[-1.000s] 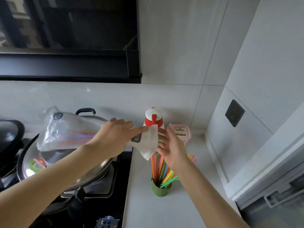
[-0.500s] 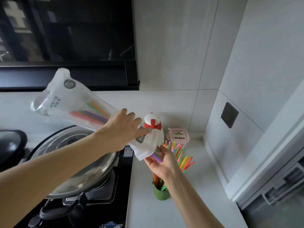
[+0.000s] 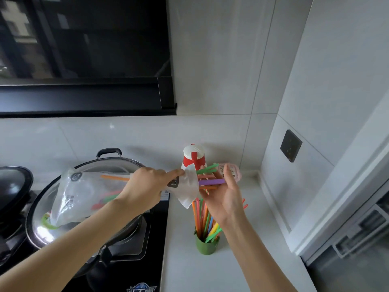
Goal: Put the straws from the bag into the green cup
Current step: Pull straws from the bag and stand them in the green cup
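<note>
My left hand grips a clear plastic bag near its mouth and holds it roughly level over the pot lid; a few coloured straws remain inside. Several straws, green, purple and orange, stick out of the bag's mouth to the right. My right hand is cupped under their ends, fingers spread and touching them. Below it on the counter stands the green cup, with several coloured straws upright in it.
A large pot with a glass lid sits on the black hob at left, a dark pan beside it. A red-and-white bottle and a pink lidded box stand at the wall. Light counter surrounds the cup.
The bag has come down from a raised tilt to nearly level. More straws have slid out of its mouth, and my right hand has risen to meet them.
</note>
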